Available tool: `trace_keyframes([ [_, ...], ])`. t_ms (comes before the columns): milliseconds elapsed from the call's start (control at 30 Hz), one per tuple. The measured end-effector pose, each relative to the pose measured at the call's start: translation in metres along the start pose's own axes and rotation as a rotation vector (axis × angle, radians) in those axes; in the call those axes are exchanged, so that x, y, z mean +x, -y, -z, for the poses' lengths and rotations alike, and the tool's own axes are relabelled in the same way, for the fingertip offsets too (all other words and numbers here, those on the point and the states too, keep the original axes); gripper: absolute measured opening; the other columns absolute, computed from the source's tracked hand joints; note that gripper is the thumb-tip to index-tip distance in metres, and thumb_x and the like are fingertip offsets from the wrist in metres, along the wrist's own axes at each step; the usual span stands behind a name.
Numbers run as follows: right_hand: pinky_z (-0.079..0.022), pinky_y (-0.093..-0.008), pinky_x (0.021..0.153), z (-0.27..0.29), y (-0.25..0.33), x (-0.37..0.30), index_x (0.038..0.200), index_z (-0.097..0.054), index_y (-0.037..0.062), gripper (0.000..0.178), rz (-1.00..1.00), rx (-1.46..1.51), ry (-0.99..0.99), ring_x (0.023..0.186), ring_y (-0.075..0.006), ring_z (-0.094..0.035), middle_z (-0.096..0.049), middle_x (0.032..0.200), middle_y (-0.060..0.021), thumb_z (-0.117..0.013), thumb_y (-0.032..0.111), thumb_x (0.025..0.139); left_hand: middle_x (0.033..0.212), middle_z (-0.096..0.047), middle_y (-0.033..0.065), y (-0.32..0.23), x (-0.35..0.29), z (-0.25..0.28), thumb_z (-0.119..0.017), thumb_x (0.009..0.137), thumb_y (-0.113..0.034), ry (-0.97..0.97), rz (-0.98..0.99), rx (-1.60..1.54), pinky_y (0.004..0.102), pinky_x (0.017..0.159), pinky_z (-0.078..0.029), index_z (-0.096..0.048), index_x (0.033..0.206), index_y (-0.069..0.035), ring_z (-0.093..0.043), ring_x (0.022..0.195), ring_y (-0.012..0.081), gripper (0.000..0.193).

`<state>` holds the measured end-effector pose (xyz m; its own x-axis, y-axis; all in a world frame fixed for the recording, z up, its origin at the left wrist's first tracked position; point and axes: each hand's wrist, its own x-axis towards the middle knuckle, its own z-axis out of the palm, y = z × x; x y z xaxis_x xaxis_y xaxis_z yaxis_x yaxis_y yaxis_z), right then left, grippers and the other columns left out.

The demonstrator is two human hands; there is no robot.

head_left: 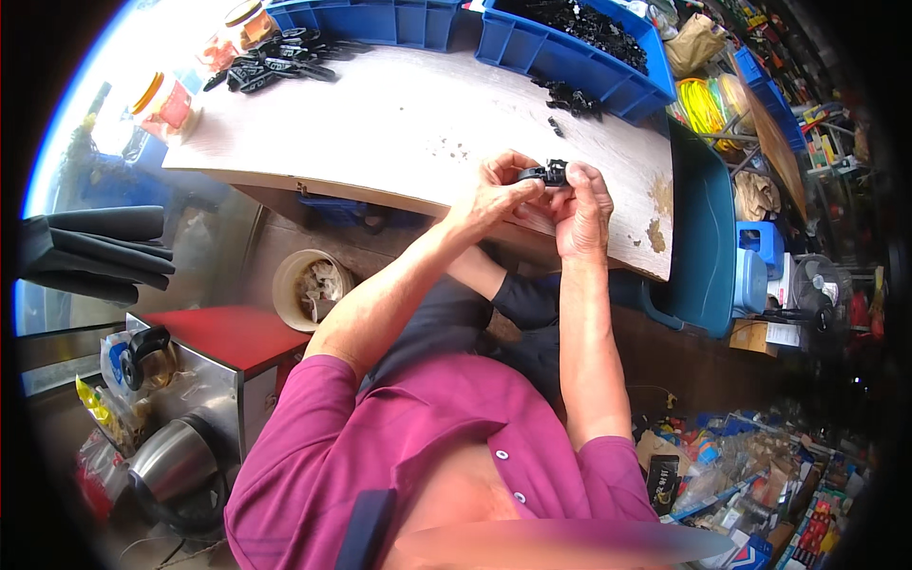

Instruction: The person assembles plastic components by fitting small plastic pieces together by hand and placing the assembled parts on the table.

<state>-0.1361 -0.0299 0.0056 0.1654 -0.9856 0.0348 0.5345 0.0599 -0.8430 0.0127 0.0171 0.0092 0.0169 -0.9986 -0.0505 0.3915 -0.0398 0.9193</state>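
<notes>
Above the near edge of the pale wooden table [380, 123], both hands meet around a small black plastic part [546, 174]. My left hand [499, 195] pinches its left end between thumb and fingers. From the other side, my right hand [584, 204] grips the right end, its thumb and fingertips closed. The part's exact kind is too small to make out. Beyond the hands, a few loose black pieces [570, 100] lie beside a blue crate [579, 47] filled with similar black pieces. At the far left of the table rests a pile of flat black strips [280, 62].
Another blue crate [380, 24] stands at the table's back. An orange-lidded jar [163, 103] is near the left edge. Below sit a waste bucket [306, 285] and a red-topped cabinet [223, 342]. A large teal bin [703, 237] adjoins the table's right side; clutter covers the floor lower right.
</notes>
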Motion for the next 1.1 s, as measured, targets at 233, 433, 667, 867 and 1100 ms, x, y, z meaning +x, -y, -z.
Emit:
trace_keyframes([
  [233,-0.048,-0.0222,0.051,-0.002,0.002,-0.008,0.089,-0.065,0.0059,0.007,-0.081,0.019,0.026,0.050,-0.0079,-0.052,-0.063,0.071,-0.0018,-0.070,0.007,0.084,0.088,-0.069,0.0050,0.004,-0.003,-0.002,-0.067,0.083,-0.011,0.011,-0.052,-0.162,0.0231,0.063,-0.052,-0.063,0.107,-0.002,-0.064,0.073,0.0096,0.025],
  [433,-0.046,-0.0227,0.049,0.005,-0.002,0.000,0.087,-0.064,0.0066,0.006,-0.088,-0.052,0.007,0.049,-0.0078,-0.052,-0.062,0.069,-0.0011,-0.070,0.008,0.084,0.082,-0.067,0.0066,-0.005,0.001,-0.002,-0.064,0.086,-0.007,-0.020,0.041,-0.123,0.0212,0.060,-0.052,-0.061,0.102,0.001,-0.062,0.065,0.0084,0.019],
  [667,-0.045,-0.0225,0.049,0.002,-0.003,0.003,0.085,-0.063,0.0070,0.006,-0.120,-0.074,0.002,0.050,-0.0070,-0.050,-0.061,0.070,-0.0002,-0.069,0.008,0.084,0.075,-0.063,0.0064,-0.004,0.016,-0.012,-0.068,0.083,-0.017,-0.202,0.100,-0.053,0.0240,0.053,-0.054,-0.062,0.088,-0.001,-0.063,0.058,0.0114,0.018],
  [867,-0.052,-0.0296,0.054,0.006,-0.003,0.004,0.096,-0.060,0.0065,0.013,-0.128,-0.109,0.025,0.051,-0.0084,-0.051,-0.061,0.074,-0.0009,-0.066,0.013,0.088,0.074,-0.063,0.0072,-0.003,0.018,-0.015,-0.068,0.081,-0.015,-0.229,0.085,-0.080,0.0244,0.052,-0.055,-0.062,0.086,-0.002,-0.063,0.056,0.0125,0.016],
  [1100,-0.047,-0.0258,0.046,-0.008,0.009,-0.001,0.090,-0.062,0.0040,0.019,-0.140,-0.220,-0.049,0.044,-0.0088,-0.045,-0.056,0.065,-0.0009,-0.070,0.021,0.086,0.070,-0.061,0.0025,-0.003,0.011,-0.013,-0.068,0.081,-0.014,-0.260,0.069,-0.065,0.0218,0.057,-0.050,-0.064,0.086,-0.004,-0.057,0.059,0.0091,0.012],
])
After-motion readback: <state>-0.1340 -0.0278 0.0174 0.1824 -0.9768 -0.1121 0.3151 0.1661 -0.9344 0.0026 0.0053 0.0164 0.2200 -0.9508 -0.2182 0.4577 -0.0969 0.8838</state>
